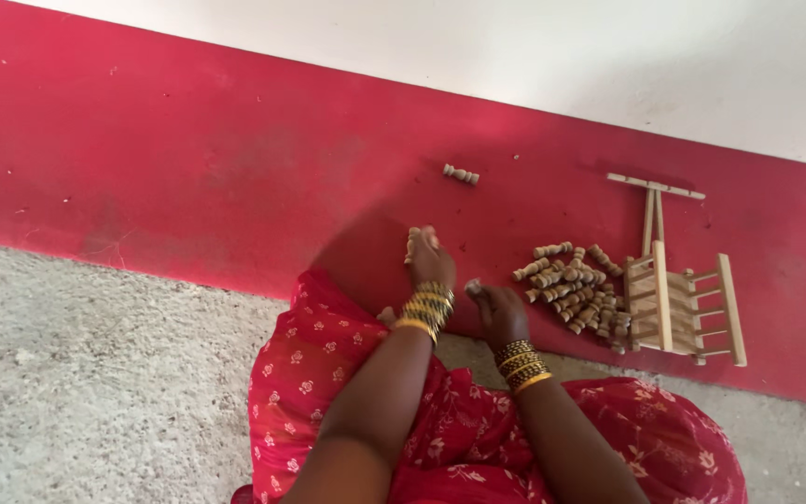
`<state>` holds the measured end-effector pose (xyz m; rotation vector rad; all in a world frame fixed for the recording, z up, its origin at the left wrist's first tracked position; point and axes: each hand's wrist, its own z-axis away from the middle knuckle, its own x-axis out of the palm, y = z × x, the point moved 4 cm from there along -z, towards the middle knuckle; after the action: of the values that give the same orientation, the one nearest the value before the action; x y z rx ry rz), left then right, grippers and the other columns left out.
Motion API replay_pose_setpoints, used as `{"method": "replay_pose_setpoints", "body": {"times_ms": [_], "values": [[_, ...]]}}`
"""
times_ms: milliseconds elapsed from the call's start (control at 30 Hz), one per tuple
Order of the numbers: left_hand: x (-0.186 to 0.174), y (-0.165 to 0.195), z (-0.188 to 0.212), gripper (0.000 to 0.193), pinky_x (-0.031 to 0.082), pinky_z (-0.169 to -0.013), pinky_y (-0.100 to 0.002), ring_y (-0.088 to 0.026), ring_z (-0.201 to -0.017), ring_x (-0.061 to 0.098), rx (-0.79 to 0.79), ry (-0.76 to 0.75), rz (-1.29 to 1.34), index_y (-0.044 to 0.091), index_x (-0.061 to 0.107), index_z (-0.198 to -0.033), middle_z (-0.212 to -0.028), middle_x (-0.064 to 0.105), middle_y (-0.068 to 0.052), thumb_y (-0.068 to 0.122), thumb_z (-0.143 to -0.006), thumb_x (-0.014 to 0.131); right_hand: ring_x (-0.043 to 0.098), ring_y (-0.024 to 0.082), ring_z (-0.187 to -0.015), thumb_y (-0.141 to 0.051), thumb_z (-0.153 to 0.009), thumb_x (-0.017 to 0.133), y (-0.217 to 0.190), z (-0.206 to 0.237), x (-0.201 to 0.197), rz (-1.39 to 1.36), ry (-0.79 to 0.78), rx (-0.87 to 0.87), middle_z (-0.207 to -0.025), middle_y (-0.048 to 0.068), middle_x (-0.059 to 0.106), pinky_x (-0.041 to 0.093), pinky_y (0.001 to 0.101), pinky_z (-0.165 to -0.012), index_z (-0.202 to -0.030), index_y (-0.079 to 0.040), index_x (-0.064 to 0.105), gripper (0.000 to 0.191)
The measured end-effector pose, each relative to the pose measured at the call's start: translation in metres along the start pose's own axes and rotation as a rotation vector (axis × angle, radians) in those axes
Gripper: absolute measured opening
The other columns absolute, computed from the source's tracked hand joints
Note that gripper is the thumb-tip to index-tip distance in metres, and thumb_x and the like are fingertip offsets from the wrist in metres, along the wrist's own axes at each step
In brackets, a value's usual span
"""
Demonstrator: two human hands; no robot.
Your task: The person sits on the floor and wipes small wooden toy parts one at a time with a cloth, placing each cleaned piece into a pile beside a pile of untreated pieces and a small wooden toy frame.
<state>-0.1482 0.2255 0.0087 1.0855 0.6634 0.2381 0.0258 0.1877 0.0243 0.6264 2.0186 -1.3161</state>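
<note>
Hands (pixel 429 261) (pixel 496 313) | small wooden pieces pinched, mostly hidden | peg pile (pixel 576 285) near

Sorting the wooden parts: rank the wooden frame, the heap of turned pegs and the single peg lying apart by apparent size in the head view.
1. Wooden frame, largest.
2. Heap of turned pegs, somewhat smaller; they lie side by side, so the comparison is fair.
3. Single peg, far smaller, lying slightly farther from the camera.
</note>
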Motion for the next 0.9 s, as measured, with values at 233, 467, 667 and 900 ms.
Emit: {"method": "replay_pose_setpoints", "body": {"times_ms": [233,467,667,900], "values": [[-0.003,-0.004,-0.053,0.05,0.052,-0.096,-0.046,-0.033,-0.117,0.063,0.039,0.08,-0.577,0.015,0.055,-0.135,-0.133,0.061,-0.012,0.029,-0.089,0.069,0.068,0.038,-0.092,-0.017,-0.094,0.064,0.038,-0.012,0.012,0.069,-0.108,0.07,-0.103,0.018,0.07,0.056,0.0483,-0.082,-0.113,-0.008,0.07,0.022],[0.079,0.101,-0.107,0.028,0.048,-0.112,-0.04,-0.021,-0.119,0.067,0.3,-0.337,-0.783,0.016,0.071,-0.12,-0.119,0.074,0.0,0.009,-0.096,0.057,0.069,0.033,-0.089,-0.017,-0.097,0.059,0.061,-0.038,0.02,0.106,0.063,0.013,-0.1,0.014,0.07,0.059,0.0465,-0.074,-0.115,-0.009,0.068,0.022],[0.13,0.136,-0.156,0.052,0.032,-0.111,-0.062,-0.044,-0.135,0.05,1.187,0.068,-0.855,0.014,0.067,-0.123,-0.136,0.059,-0.017,0.027,-0.072,0.061,0.069,0.031,-0.083,-0.022,-0.097,0.059,0.089,-0.058,0.038,0.182,-0.011,0.086,-0.097,0.012,0.069,0.059,0.0463,-0.07,-0.115,-0.011,0.067,0.023],[0.112,0.076,-0.166,0.031,0.041,-0.11,-0.053,-0.03,-0.131,0.049,0.705,-0.304,-0.944,0.02,0.061,-0.128,-0.133,0.054,-0.01,0.026,-0.097,0.058,0.068,0.032,-0.084,-0.023,-0.098,0.058,0.09,-0.054,0.046,0.174,0.009,0.071,-0.097,0.013,0.069,0.059,0.0464,-0.072,-0.118,-0.01,0.067,0.026]]}}
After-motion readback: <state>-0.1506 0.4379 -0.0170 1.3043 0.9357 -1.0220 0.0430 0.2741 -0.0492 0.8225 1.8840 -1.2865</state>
